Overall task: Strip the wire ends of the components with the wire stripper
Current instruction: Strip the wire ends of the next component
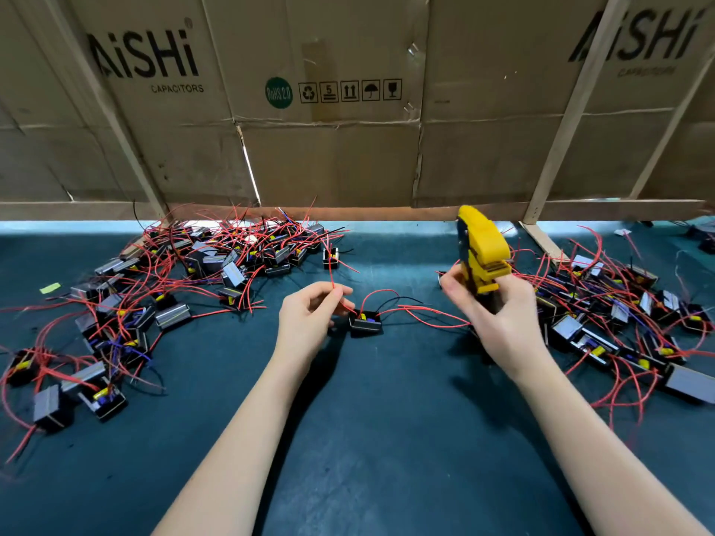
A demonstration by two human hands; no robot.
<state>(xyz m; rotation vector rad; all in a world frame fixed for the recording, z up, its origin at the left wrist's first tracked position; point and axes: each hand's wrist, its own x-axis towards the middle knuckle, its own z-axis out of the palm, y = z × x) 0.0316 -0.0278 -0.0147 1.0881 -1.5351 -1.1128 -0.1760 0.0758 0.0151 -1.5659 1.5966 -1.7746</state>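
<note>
— Where's the component?
— The small black component sits on the dark mat between both hands, red wire rising from it.
— Fingers?
— The left hand pinches that wire; the right hand grips the yellow wire stripper, head up, beside the right-hand pile

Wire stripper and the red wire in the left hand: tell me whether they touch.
Apart. The head view shows bare mat between the wire stripper in the right hand and the red wire pinched by the left hand.
</note>
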